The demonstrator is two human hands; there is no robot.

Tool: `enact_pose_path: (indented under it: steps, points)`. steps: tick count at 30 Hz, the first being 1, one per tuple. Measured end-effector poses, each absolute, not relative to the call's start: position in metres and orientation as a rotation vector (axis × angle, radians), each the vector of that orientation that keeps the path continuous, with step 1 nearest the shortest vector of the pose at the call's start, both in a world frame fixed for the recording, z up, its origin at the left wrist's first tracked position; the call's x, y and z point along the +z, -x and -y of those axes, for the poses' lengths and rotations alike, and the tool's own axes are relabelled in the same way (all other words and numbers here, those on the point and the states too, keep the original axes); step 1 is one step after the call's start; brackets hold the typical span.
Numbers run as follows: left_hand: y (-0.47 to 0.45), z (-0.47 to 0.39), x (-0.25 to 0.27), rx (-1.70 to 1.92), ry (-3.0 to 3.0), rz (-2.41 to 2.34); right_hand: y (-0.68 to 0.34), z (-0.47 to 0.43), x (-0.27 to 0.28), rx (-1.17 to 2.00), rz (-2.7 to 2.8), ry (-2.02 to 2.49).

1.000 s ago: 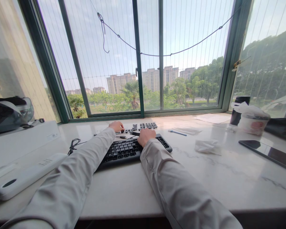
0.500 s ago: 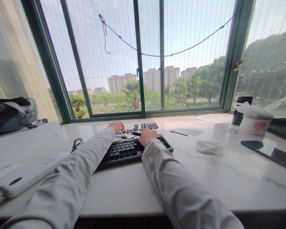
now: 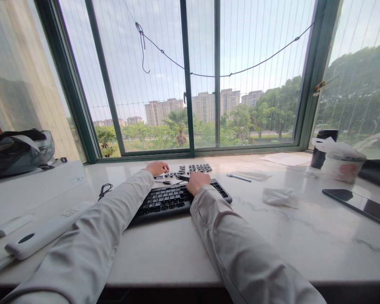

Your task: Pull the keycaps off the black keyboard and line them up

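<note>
Fingertips of both hands are hard to make out from here. Left hand (image 3: 157, 168) rests on the loose keycaps (image 3: 190, 169) behind the keyboard (image 3: 174, 197); right hand (image 3: 197, 182) curls over its far edge, grip unclear. Keyboard lies mid-surface (image 3: 177, 249), long axis left-right, right end angled toward the window.

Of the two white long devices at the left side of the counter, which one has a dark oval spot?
The larger, nearer white device: it has a dark oval near its end. The smaller white device beyond it is plain.
</note>
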State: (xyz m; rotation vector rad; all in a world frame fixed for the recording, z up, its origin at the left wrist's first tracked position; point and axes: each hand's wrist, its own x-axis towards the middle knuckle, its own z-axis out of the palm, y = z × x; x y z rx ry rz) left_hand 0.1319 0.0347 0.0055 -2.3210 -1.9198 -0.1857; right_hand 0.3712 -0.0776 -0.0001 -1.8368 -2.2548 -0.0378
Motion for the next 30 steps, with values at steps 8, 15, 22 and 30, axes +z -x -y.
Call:
enact_pose_path:
  steps: [8, 15, 22, 30]
  points:
    - [-0.1264, -0.0325, 0.0084, -0.152, 2.487, 1.760, -0.3712, 0.0810, 0.0026, -0.051, 2.245, 1.845]
    - [-0.1258, -0.0323, 0.0081, -0.160, 2.508, 1.766, -0.3717, 0.0805, 0.0020, -0.021, 2.254, 1.834]
    - [-0.1251, -0.0314, 0.0099, -0.125, 2.464, 1.826, -0.3699, 0.0763, -0.0023, -0.052, 2.219, 1.823]
    - [-0.1245, -0.0320, 0.0079, -0.160, 2.472, 1.809, -0.3700, 0.0791, 0.0002, -0.042, 2.219, 1.837]
